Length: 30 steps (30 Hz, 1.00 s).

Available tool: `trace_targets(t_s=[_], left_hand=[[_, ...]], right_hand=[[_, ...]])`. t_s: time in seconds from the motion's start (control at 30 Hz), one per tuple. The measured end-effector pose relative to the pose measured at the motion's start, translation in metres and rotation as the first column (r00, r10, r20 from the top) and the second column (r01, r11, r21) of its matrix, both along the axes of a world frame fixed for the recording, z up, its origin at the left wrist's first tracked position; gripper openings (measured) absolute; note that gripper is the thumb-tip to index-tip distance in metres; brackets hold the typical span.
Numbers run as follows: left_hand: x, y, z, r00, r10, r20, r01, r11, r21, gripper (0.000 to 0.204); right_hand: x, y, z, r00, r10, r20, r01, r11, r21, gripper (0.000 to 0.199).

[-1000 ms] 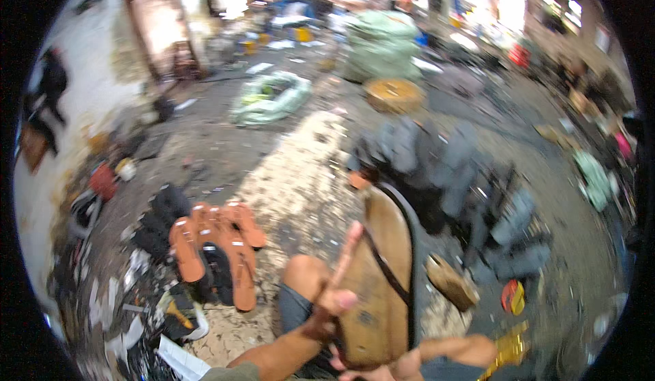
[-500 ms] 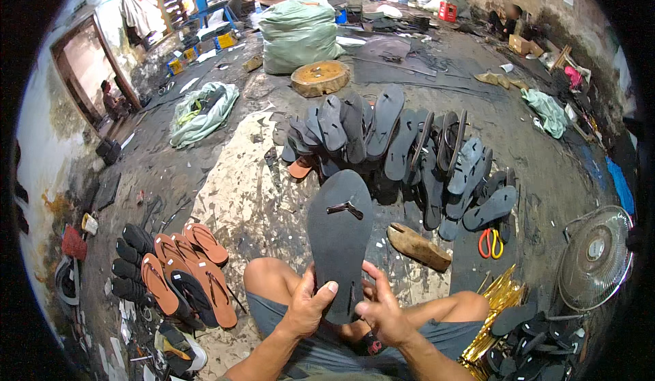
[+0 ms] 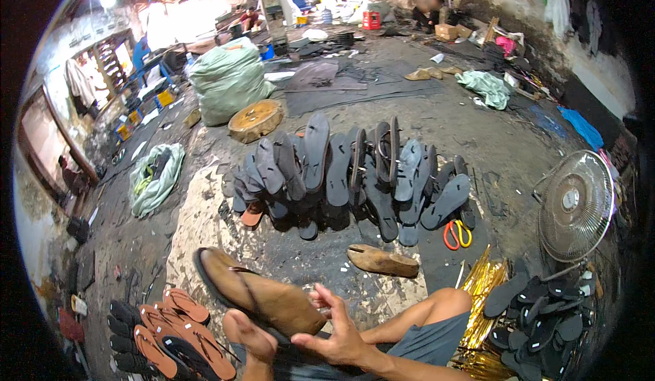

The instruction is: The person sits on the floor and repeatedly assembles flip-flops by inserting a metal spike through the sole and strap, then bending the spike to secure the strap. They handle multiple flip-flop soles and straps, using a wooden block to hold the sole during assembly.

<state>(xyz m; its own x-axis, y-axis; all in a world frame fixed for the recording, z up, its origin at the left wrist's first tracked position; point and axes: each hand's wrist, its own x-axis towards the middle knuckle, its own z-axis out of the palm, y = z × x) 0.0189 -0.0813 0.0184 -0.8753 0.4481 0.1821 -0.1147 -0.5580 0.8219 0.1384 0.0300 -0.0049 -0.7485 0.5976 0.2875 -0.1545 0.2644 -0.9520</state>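
Observation:
A flip-flop (image 3: 205, 280) with a dark sole is fitted on a brown wooden shoe last (image 3: 280, 300), its thin dark strap crossing over the wood. Tilted across my lap, its toe points up and to the left. My left hand (image 3: 251, 334) holds it from below near the middle; the fingers are hidden under the sole. Around the heel end, my right hand (image 3: 336, 334) has a loose hold, thumb low and fingers spread along the side. Beyond my knees a second wooden last (image 3: 383, 261) lies on the floor.
Dark flip-flops (image 3: 338, 169) stand in a curved row ahead. Finished brown pairs (image 3: 184, 340) lie at left, black ones (image 3: 546, 319) at right. Scissors (image 3: 457, 235), gold strips (image 3: 481, 306) and a fan (image 3: 576, 203) are on the right. A wood block (image 3: 256, 120) stands farther off.
The flip-flop was upright with its underside showing; now it is tipped left, showing the last and strap. Both hands have shifted left and lower in the view. The view has swung right.

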Motion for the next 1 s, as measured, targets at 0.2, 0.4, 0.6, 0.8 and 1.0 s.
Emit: trace_targets(t_s=[0.2, 0.4, 0.6, 0.8, 1.0], left_hand=[[-0.099, -0.029, -0.053, 0.959, 0.269, 0.084, -0.249, 0.948, -0.197, 0.081], [-0.219, -0.256, -0.075, 0.907, 0.402, 0.123, -0.369, 0.901, -0.226, 0.046], [-0.140, -0.398, -0.028, 0.322, 0.672, -0.667, -0.809, -0.171, -0.562, 0.062], [-0.096, -0.283, 0.009, 0.606, 0.692, -0.392, -0.770, 0.386, -0.508, 0.041], [-0.082, -0.148, 0.033, 0.835, 0.286, -0.470, -0.538, 0.609, -0.584, 0.038]], right_hand=[[-0.029, 0.012, -0.028, 0.876, 0.390, 0.282, -0.342, 0.917, -0.205, 0.075], [-0.018, 0.077, -0.130, 0.775, 0.167, 0.609, -0.280, 0.955, 0.095, 0.061], [-0.097, 0.279, -0.155, 0.890, -0.440, 0.115, 0.410, 0.666, -0.624, 0.057], [-0.171, 0.402, -0.145, 0.615, -0.775, 0.149, 0.300, 0.055, -0.952, 0.069], [-0.111, 0.275, -0.074, 0.763, -0.489, -0.423, -0.206, 0.435, -0.876, 0.018]])
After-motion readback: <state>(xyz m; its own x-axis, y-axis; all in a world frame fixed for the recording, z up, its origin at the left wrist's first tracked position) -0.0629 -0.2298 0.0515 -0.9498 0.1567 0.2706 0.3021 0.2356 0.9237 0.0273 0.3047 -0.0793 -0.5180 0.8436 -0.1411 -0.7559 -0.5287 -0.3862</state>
